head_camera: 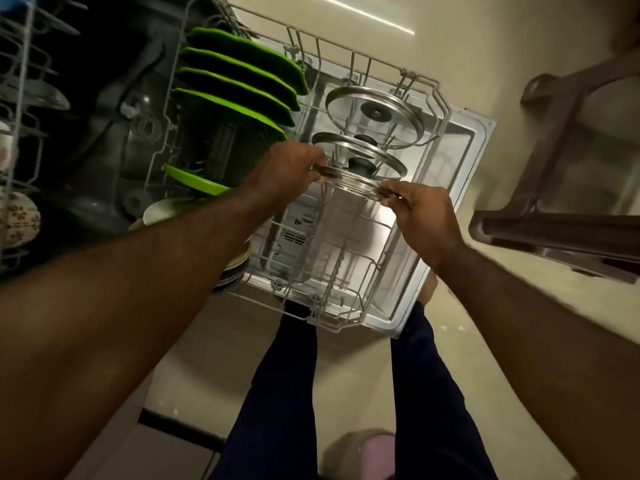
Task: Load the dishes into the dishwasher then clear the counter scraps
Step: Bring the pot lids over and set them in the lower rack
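brown chair (568, 202): right, on floor | beige floor (363, 368) | blurred pink object (379, 445): bottom edge

At frame centre a steel-rimmed glass pot lid (349, 180) with a black knob tilts over the grey wire lower rack (443, 102), its rim pinched by the left hand (287, 168) and right hand (420, 206). Two larger glass lids (374, 119) stand just above it, and green plates (239, 81) stand upright at upper left.

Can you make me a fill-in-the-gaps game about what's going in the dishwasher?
1. The left hand and right hand hold a glass ____ by its rim.
2. Its knob is ____.
3. ____ more like it stand in the rack already.
4. The plates at the rack's far end are bright ____.
Missing words: lid, black, two, green.
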